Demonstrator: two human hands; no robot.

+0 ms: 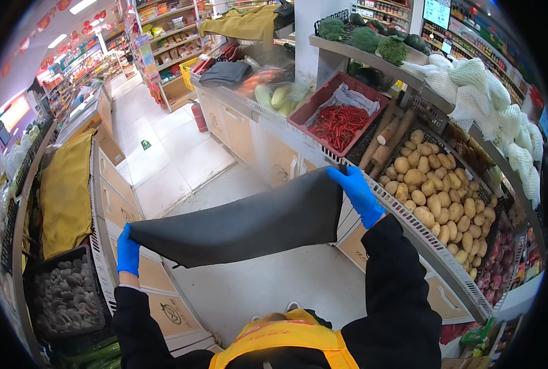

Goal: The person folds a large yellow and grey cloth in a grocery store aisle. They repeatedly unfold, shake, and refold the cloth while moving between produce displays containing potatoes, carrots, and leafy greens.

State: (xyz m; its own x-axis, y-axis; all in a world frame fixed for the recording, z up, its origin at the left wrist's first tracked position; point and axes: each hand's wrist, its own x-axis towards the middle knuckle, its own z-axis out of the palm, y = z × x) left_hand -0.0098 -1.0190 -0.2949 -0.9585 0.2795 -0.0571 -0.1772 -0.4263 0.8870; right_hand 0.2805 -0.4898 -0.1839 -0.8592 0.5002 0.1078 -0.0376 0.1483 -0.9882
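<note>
A dark grey cloth (pixel 251 217) is stretched out in front of me over the aisle, hanging between both hands. My left hand (pixel 128 253), in a blue glove, pinches its left corner beside the left-hand produce stand. At the right, my right hand (pixel 358 196), also gloved in blue, grips the upper right corner, close to the edge of the stand with potatoes (pixel 433 184). The cloth's lower edge sags. Beyond my right hand lie long brown root vegetables (pixel 384 136) and a red crate (pixel 297 117) of red chillies (pixel 338 122).
Mustard-yellow cloths cover part of the left stand (pixel 68 193) and the far shelf (pixel 241 22). A black crate (pixel 99 295) holds dark, flat produce. Broccoli (pixel 365 39) and white foam nets (pixel 474 87) top the right shelf. A fire extinguisher (pixel 199 117) stands by the cabinets.
</note>
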